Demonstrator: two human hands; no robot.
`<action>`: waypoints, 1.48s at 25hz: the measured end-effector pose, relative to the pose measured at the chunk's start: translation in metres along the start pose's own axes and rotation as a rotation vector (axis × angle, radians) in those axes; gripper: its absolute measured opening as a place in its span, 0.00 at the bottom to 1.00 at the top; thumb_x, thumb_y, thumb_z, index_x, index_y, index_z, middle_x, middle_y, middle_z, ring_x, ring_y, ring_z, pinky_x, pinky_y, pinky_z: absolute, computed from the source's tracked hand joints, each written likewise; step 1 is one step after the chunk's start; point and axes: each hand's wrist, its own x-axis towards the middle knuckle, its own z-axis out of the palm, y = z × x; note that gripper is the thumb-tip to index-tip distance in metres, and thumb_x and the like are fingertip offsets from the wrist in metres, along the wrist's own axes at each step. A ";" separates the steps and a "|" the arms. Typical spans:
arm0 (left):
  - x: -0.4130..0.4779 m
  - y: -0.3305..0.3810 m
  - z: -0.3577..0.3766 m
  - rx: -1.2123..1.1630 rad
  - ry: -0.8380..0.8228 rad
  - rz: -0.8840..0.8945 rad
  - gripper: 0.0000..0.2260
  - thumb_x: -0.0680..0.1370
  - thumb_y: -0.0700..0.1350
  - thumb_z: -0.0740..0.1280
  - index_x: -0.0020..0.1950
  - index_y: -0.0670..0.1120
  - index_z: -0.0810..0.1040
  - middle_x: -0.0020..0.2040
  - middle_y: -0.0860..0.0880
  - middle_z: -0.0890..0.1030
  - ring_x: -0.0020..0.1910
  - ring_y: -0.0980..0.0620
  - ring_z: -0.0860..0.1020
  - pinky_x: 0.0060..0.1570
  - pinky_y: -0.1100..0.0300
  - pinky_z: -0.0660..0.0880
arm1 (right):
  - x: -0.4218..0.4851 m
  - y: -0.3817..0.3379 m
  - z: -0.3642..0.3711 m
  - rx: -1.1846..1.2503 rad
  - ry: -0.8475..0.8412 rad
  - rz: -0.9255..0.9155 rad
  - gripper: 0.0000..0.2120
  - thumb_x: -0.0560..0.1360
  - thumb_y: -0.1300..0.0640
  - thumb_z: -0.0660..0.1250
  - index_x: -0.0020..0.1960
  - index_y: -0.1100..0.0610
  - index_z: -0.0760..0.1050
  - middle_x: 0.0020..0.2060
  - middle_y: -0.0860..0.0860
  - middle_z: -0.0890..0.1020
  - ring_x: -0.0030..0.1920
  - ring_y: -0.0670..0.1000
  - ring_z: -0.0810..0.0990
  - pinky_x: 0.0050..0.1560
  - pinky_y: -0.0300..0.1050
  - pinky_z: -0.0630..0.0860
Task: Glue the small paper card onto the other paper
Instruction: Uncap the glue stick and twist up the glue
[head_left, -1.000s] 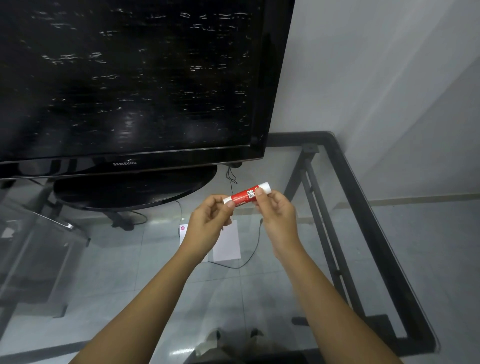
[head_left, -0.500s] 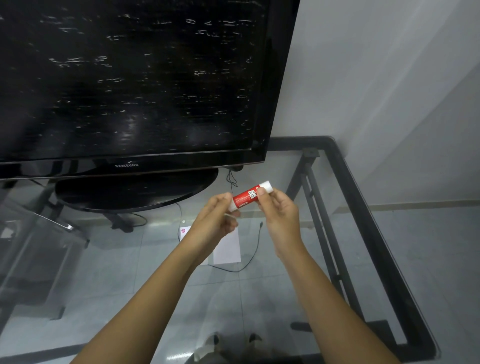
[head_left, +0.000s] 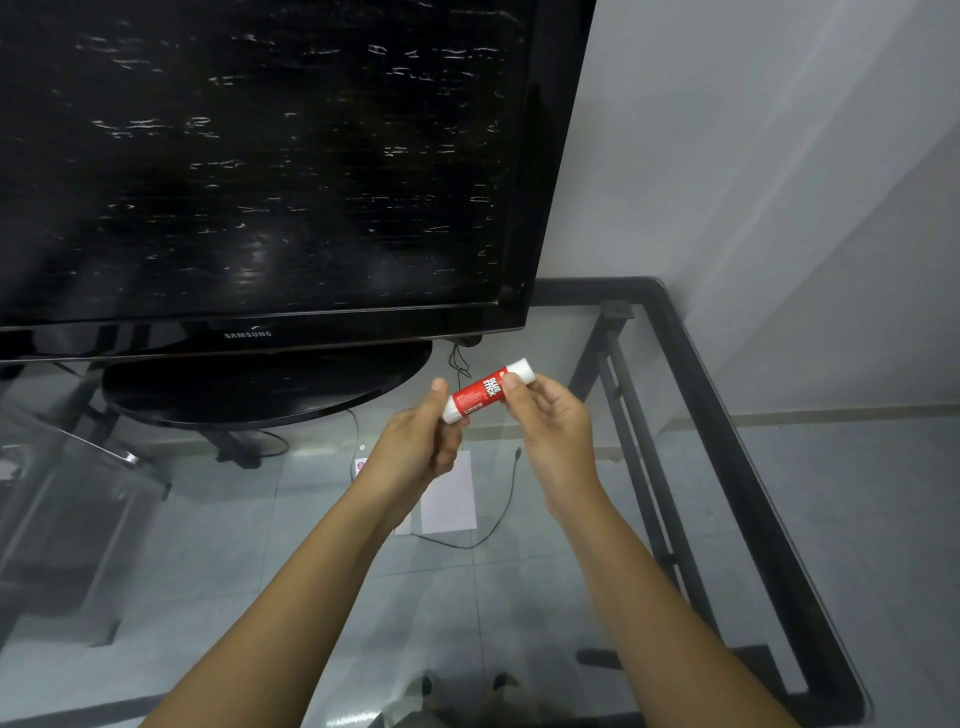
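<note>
A red and white glue stick (head_left: 485, 391) is held tilted above the glass table, between both hands. My right hand (head_left: 553, 431) grips its upper end with thumb and fingers. My left hand (head_left: 421, 447) is closed around its lower white end. Below the hands a white sheet of paper (head_left: 449, 493) lies flat on the glass. A small card with a pink mark (head_left: 359, 466) peeks out at the left of my left wrist, mostly hidden by it.
A large black television (head_left: 260, 171) on an oval base (head_left: 260, 389) fills the back left. The glass table has a black frame (head_left: 727, 441) along its right edge. A thin black cable (head_left: 498, 519) curves beside the paper. White walls stand at the right.
The glue stick and both hands rose slightly. My left hand slid down from pinching the stick's lower tip to closing around its lower end.
</note>
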 end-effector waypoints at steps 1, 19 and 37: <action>0.001 0.002 -0.001 0.021 0.015 -0.097 0.21 0.78 0.59 0.57 0.39 0.44 0.75 0.24 0.51 0.70 0.23 0.57 0.66 0.26 0.65 0.67 | 0.000 0.001 0.001 -0.019 -0.009 -0.002 0.07 0.70 0.46 0.67 0.47 0.45 0.77 0.44 0.42 0.82 0.48 0.38 0.80 0.42 0.26 0.74; -0.003 0.002 0.000 0.469 0.035 0.378 0.13 0.79 0.55 0.57 0.42 0.49 0.74 0.33 0.51 0.76 0.30 0.59 0.72 0.33 0.64 0.71 | 0.000 0.000 -0.001 0.144 -0.017 0.096 0.09 0.73 0.45 0.64 0.46 0.49 0.79 0.39 0.42 0.84 0.48 0.41 0.81 0.44 0.28 0.75; -0.001 -0.004 -0.002 0.183 0.015 0.419 0.04 0.75 0.52 0.66 0.46 0.52 0.75 0.43 0.51 0.82 0.41 0.54 0.81 0.42 0.54 0.78 | 0.005 -0.007 -0.004 0.044 -0.026 0.070 0.13 0.68 0.41 0.64 0.46 0.47 0.78 0.45 0.47 0.83 0.51 0.45 0.81 0.48 0.32 0.76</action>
